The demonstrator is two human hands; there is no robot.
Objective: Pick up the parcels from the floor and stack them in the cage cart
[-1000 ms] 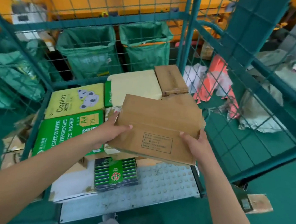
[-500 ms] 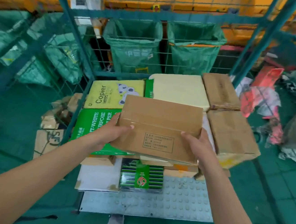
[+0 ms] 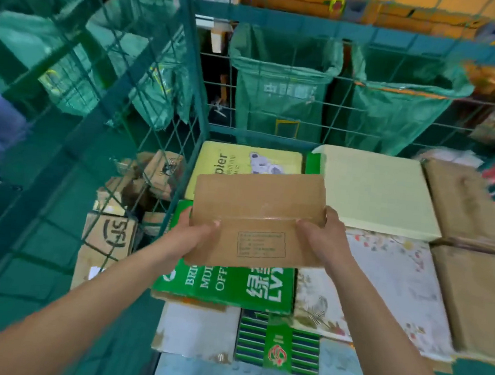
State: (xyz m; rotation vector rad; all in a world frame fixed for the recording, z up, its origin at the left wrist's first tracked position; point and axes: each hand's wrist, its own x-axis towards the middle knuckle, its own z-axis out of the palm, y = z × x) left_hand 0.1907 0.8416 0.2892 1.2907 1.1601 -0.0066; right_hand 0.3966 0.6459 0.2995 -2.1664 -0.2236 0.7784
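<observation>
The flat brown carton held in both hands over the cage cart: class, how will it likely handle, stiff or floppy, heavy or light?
The flat brown carton probably stays stiff: its faces look flat between the left hand and right hand. It seems fairly light, held only at its side edges. The glossy tape strip may be slippery.

Even, bright overhead light, soft shadows. Motion blur smears edges; wide-angle bending at corners. Centre reasonably sharp.
</observation>
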